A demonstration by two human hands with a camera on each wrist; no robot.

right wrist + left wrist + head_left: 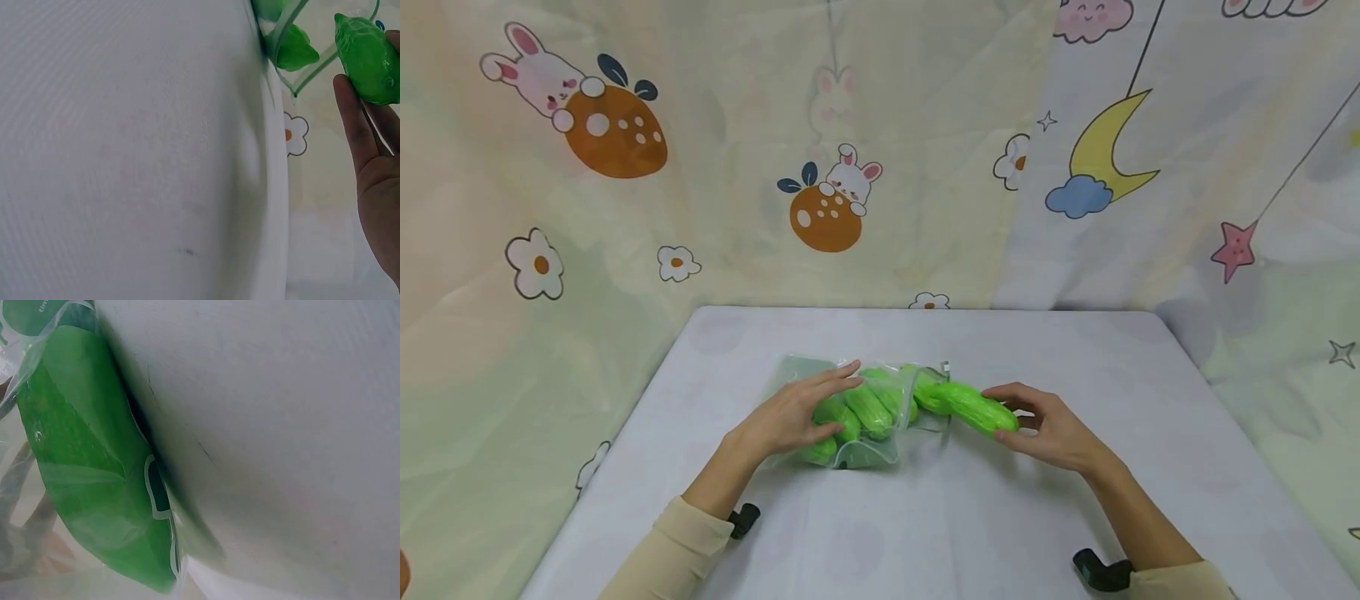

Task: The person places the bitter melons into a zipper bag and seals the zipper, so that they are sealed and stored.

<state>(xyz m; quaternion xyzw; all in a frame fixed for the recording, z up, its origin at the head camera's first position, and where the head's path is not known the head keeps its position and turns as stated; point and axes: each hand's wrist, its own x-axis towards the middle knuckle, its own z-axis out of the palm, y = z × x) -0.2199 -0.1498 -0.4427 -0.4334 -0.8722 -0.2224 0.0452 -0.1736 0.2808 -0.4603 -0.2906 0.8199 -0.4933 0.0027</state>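
A clear zip bag with a greenish tint lies on the table, its mouth toward the right. Inside are several bright green bitter melons, bumpy and tapered. My left hand rests on the bag's left part, thumb and fingers spread over the plastic. At the bag's mouth, my right hand grips one bitter melon by its right end, between thumb and fingers. Its left end overlaps another bitter melon at the opening. In the right wrist view, the held bitter melon shows a pointed tip close to the bag's edge.
A white-covered table spreads under both hands. Behind it hangs a printed cloth with rabbits, flowers and a moon. Black wrist devices are strapped near both sleeves.
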